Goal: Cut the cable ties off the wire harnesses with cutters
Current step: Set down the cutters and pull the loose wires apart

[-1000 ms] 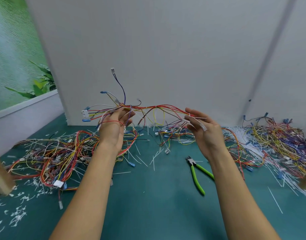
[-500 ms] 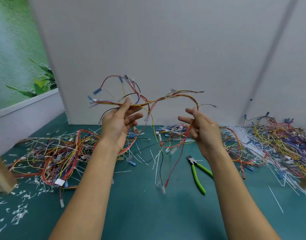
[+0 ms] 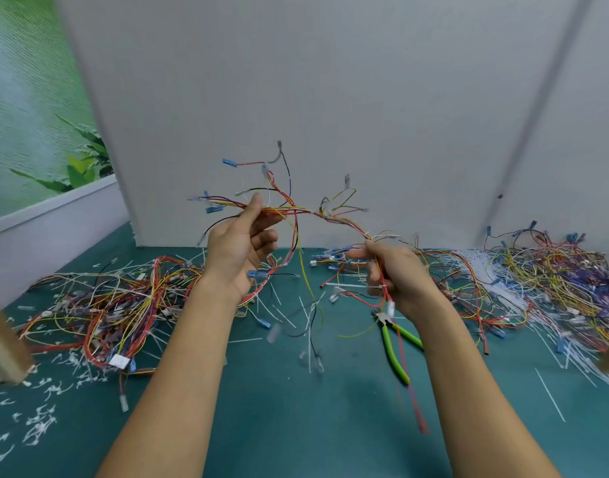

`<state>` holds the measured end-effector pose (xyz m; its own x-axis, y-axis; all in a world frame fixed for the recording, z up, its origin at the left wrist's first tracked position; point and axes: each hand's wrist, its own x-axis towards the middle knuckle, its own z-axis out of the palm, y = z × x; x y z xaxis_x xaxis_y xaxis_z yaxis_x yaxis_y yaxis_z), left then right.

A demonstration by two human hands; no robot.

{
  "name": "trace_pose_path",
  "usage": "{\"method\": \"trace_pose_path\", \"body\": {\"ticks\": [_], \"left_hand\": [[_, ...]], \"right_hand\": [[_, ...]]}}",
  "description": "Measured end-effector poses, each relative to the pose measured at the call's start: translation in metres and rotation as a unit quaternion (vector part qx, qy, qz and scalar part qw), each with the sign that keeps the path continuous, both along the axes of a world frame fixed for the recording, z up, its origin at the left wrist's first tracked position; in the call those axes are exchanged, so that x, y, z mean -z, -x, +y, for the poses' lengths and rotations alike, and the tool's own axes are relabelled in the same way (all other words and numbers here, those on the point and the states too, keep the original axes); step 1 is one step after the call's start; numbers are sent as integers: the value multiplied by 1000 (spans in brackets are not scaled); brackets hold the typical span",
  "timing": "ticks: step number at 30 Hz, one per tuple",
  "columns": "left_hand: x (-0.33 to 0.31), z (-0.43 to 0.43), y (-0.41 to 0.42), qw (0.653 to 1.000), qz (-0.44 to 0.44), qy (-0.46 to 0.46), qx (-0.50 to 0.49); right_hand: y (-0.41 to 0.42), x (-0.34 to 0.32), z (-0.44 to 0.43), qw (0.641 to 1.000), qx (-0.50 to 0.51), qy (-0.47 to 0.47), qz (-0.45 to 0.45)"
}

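A wire harness (image 3: 325, 217) of red, yellow and black wires with blue and clear terminals hangs in the air between my hands. My left hand (image 3: 242, 248) pinches its left end between thumb and fingers, palm facing me. My right hand (image 3: 396, 274) grips the right part of the bundle lower down, with red wires dangling below it. A white cable tie (image 3: 356, 286) sticks out to the left near my right hand. The green-handled cutters (image 3: 392, 346) lie on the table under my right wrist, untouched.
A heap of harnesses (image 3: 106, 305) lies at the left and another heap (image 3: 537, 274) at the right on the teal table (image 3: 296, 426). Cut white tie pieces (image 3: 37, 422) litter the left front. A white wall (image 3: 330, 98) stands behind; wooden posts (image 3: 3, 346) flank both sides.
Both hands turned the harness in the air. My right hand dropped lower and closed round the bundle; my left hand stayed up. Loose wire ends now dangle toward the table.
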<state>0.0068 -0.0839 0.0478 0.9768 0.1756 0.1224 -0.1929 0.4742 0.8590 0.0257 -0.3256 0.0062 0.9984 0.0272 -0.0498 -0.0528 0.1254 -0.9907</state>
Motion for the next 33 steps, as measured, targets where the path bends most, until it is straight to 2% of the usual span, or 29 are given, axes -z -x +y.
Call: {"method": "trace_pose_path", "body": {"ticks": [7, 9, 12, 15, 16, 18, 20, 23, 25, 26, 29, 33], "left_hand": [[1, 8, -5, 999, 14, 39, 11], [2, 9, -6, 999, 13, 37, 24], [4, 11, -9, 998, 11, 43, 44], [5, 14, -11, 997, 19, 18, 77], [5, 15, -11, 996, 20, -2, 92], [8, 16, -10, 991, 10, -57, 122], [11, 16, -7, 981, -16, -128, 146], [15, 12, -3, 958, -52, -209, 187], [16, 7, -1, 948, -68, -241, 194], [16, 5, -1, 945, -80, -254, 191], [18, -1, 2, 933, -123, -295, 167], [20, -3, 3, 929, -149, -314, 124]], "right_hand": [[9, -7, -11, 991, -85, 75, 71], [12, -6, -11, 980, -118, 135, 83], [20, -5, -3, 934, -230, 250, 109], [29, -4, 11, 857, -364, 330, 155], [30, -4, 16, 840, -376, 358, 157], [31, -6, 20, 829, -339, 424, 131], [30, -11, 17, 841, -274, 460, 77], [27, -21, 4, 888, -141, 436, -40], [25, -27, 1, 907, -27, 396, -143], [24, -28, 2, 921, 10, 346, -181], [26, -30, 6, 949, 0, 215, -232], [27, -28, 7, 946, -37, 197, -256]]}}
